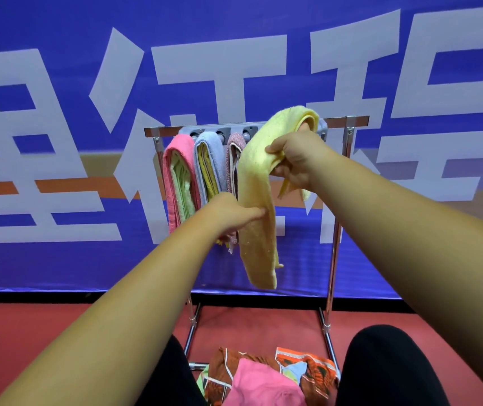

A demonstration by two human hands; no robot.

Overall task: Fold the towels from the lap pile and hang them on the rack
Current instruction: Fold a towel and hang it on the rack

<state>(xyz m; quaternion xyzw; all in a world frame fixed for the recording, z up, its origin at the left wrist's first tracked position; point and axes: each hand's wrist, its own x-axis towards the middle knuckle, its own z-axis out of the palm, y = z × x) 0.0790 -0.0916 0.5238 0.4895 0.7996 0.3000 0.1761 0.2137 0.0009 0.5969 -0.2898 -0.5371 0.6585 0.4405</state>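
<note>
Rack (pixel 334 230) mid-frame: pink towel (pixel 180 183), blue towel (pixel 209 165) and speckled towel (pixel 233 159) hang at bar's left.
Left hand (pixel 231 213), just below centre: pinches yellow towel (pixel 259 200) at hanging half, thumb in front, other fingers hidden behind.
Right hand (pixel 298 162), centre-right near bar: fingers curled round towel's fold.
Advice: steady tail with left, lift fold over free spot right of speckled towel, halves even.
Lap pile (pixel 263 376), bottom centre: more to fold.

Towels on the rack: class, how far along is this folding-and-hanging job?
Done: a pink towel, blue towel and speckled towel hang folded on the rack. In hand: the yellow towel, gripped by the right hand near its top and the left hand lower down. Left: the pile on the lap.
</note>
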